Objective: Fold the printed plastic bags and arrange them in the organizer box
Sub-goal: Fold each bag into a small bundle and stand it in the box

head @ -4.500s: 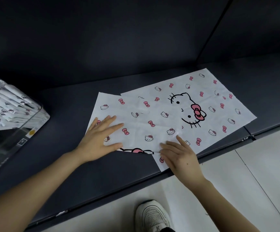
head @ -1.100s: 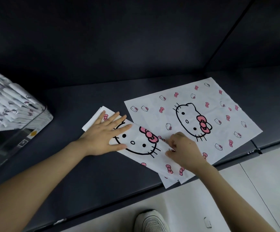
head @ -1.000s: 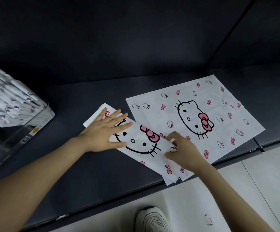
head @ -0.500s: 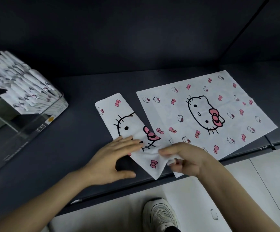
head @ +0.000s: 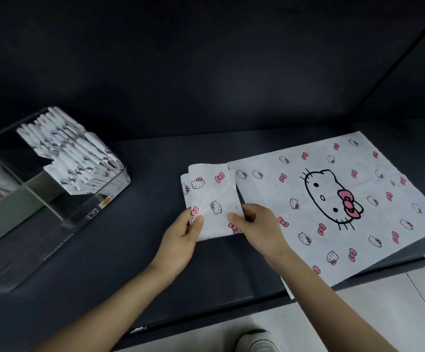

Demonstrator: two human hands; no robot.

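A folded white bag [head: 212, 196] printed with cat faces and pink bows lies on the dark shelf [head: 155, 250] at the centre. My left hand [head: 183, 240] pinches its near left edge. My right hand [head: 259, 227] pinches its near right edge. To the right, a flat unfolded bag [head: 333, 204] with a large cat face lies spread out, its near corner hanging past the shelf edge. The clear organizer box [head: 61, 219] sits at the left with several folded bags [head: 76, 158] leaning in a row inside it.
A dark back wall rises behind the shelf. The shelf's front edge runs below my forearms, with a pale tiled floor [head: 358, 313] and a white shoe [head: 259, 341] beneath. Bare dark shelf lies between the organizer box and the folded bag.
The long strip with the cat face has been folded over into a short rectangle. Both hands moved from pressing it flat to pinching its near edges. The view swung left, showing more of the box.
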